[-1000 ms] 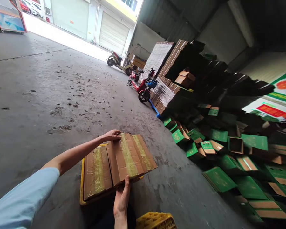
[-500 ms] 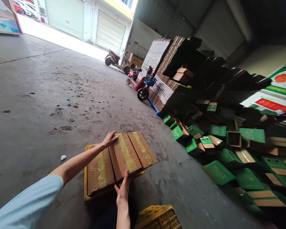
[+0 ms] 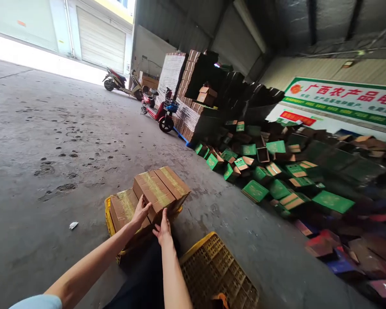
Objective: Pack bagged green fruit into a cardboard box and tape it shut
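Cardboard boxes with yellow tape along their tops sit below the frame's centre, side by side on a yellow crate [image 3: 108, 214]. The left box [image 3: 121, 209] lies lowest; the middle box [image 3: 156, 191] stands a step above it, and the right box [image 3: 174, 181], beside the middle one, seems to reach past the crate's right rim.

The left hand [image 3: 140, 214] is at the near end of the middle box, fingers stretched out rather than clenched. The right hand [image 3: 163, 227] is just beside it, thumb up and fingers spread, close under the boxes' near edge. Neither hand wraps around a box; whether the fingertips press on cardboard I cannot tell.

The raised pair looks like the weak point: a push toward the right of the frame could tip the right box over the rim, as little seems to hold it there. Uneven pressure on the near end could skew the middle box, and a dropping edge could pinch the right fingers. A second crate [image 3: 209, 240] stands near, lower right.
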{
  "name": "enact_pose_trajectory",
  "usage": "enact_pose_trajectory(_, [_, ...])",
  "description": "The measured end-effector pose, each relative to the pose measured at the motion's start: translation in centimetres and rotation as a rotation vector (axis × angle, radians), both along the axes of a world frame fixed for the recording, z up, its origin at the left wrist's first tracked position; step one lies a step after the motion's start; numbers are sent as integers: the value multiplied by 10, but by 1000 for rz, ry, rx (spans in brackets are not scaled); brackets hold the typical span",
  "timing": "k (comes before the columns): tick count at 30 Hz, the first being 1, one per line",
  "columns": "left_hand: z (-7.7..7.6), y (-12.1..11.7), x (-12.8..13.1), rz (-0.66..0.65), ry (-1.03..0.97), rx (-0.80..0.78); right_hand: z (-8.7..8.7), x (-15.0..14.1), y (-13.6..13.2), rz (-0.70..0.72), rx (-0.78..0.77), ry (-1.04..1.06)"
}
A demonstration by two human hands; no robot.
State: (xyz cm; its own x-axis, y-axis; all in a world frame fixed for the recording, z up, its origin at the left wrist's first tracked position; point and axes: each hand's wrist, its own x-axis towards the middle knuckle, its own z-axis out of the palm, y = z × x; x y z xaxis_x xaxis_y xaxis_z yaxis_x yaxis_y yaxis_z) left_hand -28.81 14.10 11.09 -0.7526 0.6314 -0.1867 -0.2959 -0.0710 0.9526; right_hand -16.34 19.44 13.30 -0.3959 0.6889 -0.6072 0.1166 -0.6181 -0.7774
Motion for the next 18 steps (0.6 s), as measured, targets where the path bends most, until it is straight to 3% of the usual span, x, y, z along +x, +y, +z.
enact_pose_trajectory(3, [-11, -30, 46, -139, -121, -35, 8, 37, -12, -84, 42, 140])
enact_pose_trajectory(5, [-13, -51, 77, -244, -74, 0, 12, 74, -24, -162, 90, 244])
enact_pose_trajectory(9, [3, -79, 144, -531, 23, 49, 23, 165, -61, -363, 188, 362])
enact_pose_trajectory(14, [17, -94, 245, -1017, 132, -24, 34, 284, -129, -660, 297, 332])
enact_pose_trajectory(18, [13, -117, 326, -1328, 285, -14, 20, 383, -200, -964, 369, 283])
